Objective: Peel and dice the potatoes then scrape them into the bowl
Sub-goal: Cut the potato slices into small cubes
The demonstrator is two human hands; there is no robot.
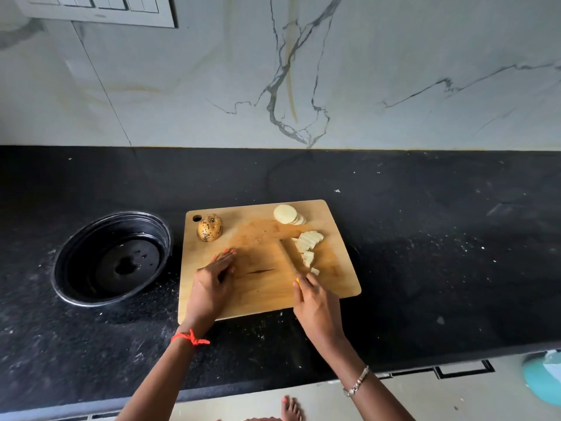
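nearest us, the right hand (pixel 315 302) is gripping the knife (pixel 288 259) by its yellow handle, with the blade blurring over the cutting board (pixel 261 296). the left hand (pixel 216 270) is lying flat on the board, fingers straight, holding nothing, apart from the blade. just beside the blade, cut potato pieces (pixel 308 246) are lying loose. further back, a stack of peeled round slices (pixel 287 214) is waiting. near the far left corner an unpeeled potato (pixel 210 227) is sitting. left of the board the black bowl (pixel 73 278) is standing; we are seeing no potato in it. we are judging the job under halfway: dicing is begun, while the slices, the second potato and the scraping are not yet done.
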